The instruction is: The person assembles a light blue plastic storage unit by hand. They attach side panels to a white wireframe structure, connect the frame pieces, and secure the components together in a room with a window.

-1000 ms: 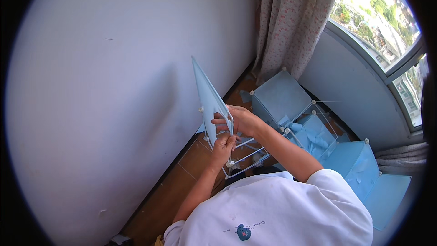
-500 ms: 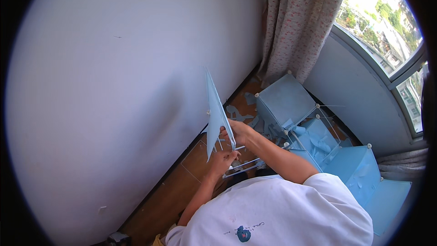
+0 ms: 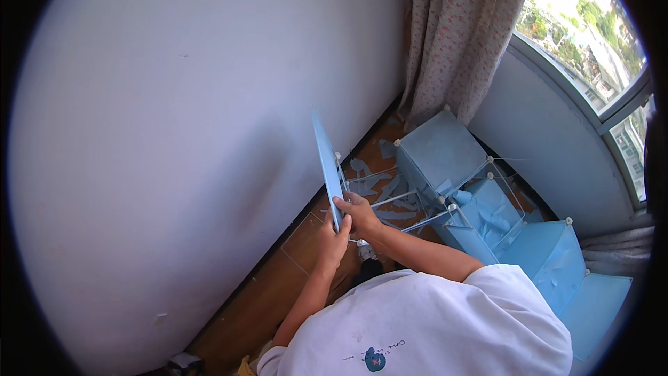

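Observation:
A light blue flat panel stands almost edge-on to me, tilted, near the white wall. My left hand grips its lower end, with the thumb along the near edge. Just right of it, my right hand is closed on the panel's right side, its fingers partly hidden. Behind the panel, thin white rods with a round white connector show; whether they join the panel I cannot tell.
Blue cube storage boxes with white corner connectors stand at right, below the window. Torn blue film scraps litter the brown floor. A patterned curtain hangs in the corner. My shoe is below my hands.
The panel has turned from showing its broad face with a pointed flap to nearly edge-on. My left hand has risen slightly, and my right hand has come down closer to it.

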`<state>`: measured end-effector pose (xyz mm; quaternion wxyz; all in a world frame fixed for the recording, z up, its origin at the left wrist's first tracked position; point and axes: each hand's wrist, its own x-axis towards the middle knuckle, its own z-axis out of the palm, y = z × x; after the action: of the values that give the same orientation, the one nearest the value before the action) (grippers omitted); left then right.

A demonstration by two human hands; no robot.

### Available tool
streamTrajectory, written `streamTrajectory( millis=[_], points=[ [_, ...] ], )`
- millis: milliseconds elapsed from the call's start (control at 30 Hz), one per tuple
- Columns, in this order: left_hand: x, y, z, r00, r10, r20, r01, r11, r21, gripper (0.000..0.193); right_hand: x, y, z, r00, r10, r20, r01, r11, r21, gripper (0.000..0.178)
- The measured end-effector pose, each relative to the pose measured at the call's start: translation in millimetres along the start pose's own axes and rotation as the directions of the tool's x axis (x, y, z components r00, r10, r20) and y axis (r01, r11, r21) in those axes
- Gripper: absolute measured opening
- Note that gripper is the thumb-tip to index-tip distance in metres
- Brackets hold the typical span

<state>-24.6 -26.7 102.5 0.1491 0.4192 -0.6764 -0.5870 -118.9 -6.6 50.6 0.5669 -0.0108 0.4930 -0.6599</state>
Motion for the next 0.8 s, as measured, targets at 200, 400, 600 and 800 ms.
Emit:
streamTrajectory(
  millis=[200, 400, 600, 800],
  points=[
    [-4.6, -29.3, -15.0, 0.984, -0.147, -0.100, 0.104, 0.930, -0.351, 0.027, 27.7, 11.7, -47.2, 0.943, 0.033, 0.331, 0.134, 0.874, -0.467, 0.069],
    [-17.8, -6.4, -14.9, 0.996, -0.085, -0.024, 0.070, 0.921, -0.384, 0.029, 26.8, 18.1, -12.9, 0.860, -0.475, 0.186, 0.329, 0.236, -0.915, 0.083],
    [-21.8, -9.6, -16.5, 0.995, -0.092, -0.037, 0.070, 0.918, -0.390, 0.027, 42.4, 18.1, -18.1, 0.768, -0.574, 0.286, 0.356, 0.012, -0.934, 0.059],
    [-30.0, -20.4, -26.0, 0.986, -0.169, 0.009, 0.160, 0.913, -0.376, 0.026, 74.8, -26.4, -67.4, 0.720, -0.497, 0.485, 0.418, -0.248, -0.874, 0.040]
  ],
)
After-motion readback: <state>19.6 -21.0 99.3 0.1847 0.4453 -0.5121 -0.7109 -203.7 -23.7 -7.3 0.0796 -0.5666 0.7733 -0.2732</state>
